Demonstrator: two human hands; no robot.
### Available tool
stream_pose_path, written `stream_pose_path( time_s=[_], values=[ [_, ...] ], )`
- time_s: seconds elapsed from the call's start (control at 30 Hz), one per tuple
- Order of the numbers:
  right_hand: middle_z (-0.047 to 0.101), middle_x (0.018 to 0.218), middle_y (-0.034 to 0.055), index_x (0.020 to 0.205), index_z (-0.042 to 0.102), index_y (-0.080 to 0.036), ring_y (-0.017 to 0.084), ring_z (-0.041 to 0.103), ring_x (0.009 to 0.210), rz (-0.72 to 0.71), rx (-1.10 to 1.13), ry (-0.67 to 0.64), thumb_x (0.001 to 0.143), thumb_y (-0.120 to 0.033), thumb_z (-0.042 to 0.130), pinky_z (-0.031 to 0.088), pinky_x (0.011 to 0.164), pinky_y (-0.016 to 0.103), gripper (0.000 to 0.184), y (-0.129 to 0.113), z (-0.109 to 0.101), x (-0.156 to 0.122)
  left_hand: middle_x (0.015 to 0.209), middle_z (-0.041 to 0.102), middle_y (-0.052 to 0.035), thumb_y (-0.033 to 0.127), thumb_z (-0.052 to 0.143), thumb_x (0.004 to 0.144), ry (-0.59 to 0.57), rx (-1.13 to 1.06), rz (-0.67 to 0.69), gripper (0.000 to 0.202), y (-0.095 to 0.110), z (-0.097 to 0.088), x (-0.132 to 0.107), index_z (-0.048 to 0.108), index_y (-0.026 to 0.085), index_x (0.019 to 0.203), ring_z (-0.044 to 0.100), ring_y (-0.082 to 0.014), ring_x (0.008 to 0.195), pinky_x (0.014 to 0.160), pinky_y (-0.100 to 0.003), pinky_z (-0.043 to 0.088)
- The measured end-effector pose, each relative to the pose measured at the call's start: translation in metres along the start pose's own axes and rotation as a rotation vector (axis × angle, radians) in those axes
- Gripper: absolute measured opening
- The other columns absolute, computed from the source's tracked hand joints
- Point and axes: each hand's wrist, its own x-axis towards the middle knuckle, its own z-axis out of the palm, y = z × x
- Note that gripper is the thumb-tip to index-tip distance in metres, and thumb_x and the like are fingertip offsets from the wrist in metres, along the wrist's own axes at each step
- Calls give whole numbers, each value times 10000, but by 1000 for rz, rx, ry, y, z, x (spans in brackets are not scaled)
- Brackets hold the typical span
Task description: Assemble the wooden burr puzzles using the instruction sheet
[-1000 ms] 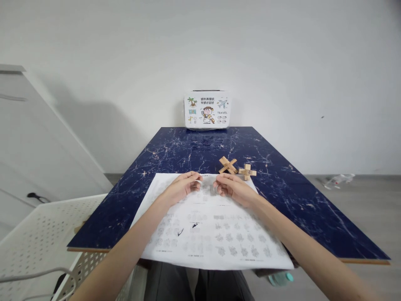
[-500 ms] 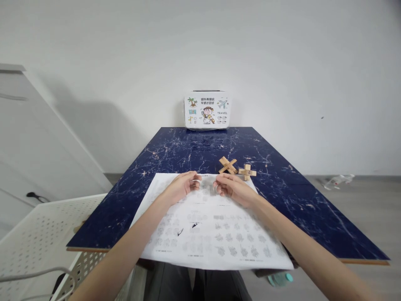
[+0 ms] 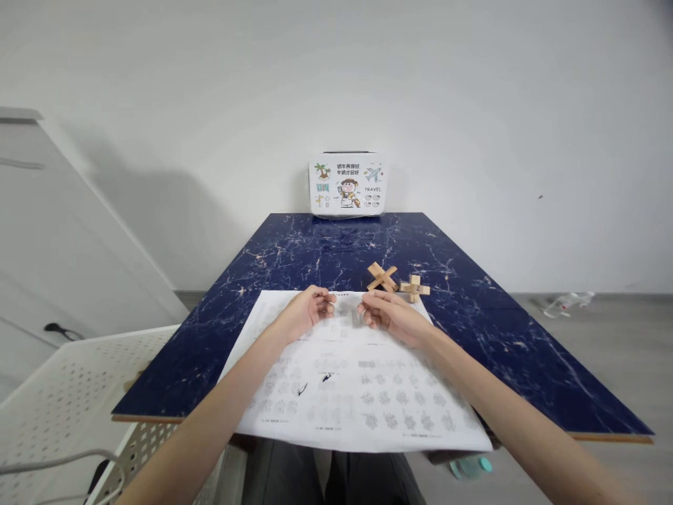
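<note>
My left hand (image 3: 308, 313) and my right hand (image 3: 393, 317) lie on a white printed sheet (image 3: 357, 393), a little apart, knuckles up and fingertips turned toward each other. The fingers of both hands are curled in; whether anything is inside them is hidden. The sheet shows rows of small grey puzzle diagrams and two black pen marks. Just beyond my right hand, on the dark blue marbled table (image 3: 515, 344), lie an X-shaped wooden puzzle piece (image 3: 382, 277) and a small wooden burr cross (image 3: 415, 287). Neither hand touches them.
A white box with cartoon travel pictures (image 3: 347, 184) stands at the table's far edge against the wall. A white perforated cart (image 3: 68, 393) is at the near left. A teal object (image 3: 470, 466) shows under the table's front edge. A pale object (image 3: 565, 303) lies on the floor at right.
My left fingers have curled in a little tighter, covering a pale spot seen between them before. My right hand and the wooden pieces have not moved.
</note>
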Motion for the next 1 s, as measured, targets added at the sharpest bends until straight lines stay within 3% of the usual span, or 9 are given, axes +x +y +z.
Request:
stream_pose_path(
  time_s=[1.0],
  values=[
    [707, 873, 39, 856, 625, -172, 103, 597, 640, 11, -4, 20, 831, -437, 821, 463, 582, 242, 331, -5, 5, -3, 746, 602, -18, 213, 591, 772, -6, 10, -1, 120, 0, -2, -1, 476, 198, 740, 539, -131, 603, 655, -280, 480]
  ],
)
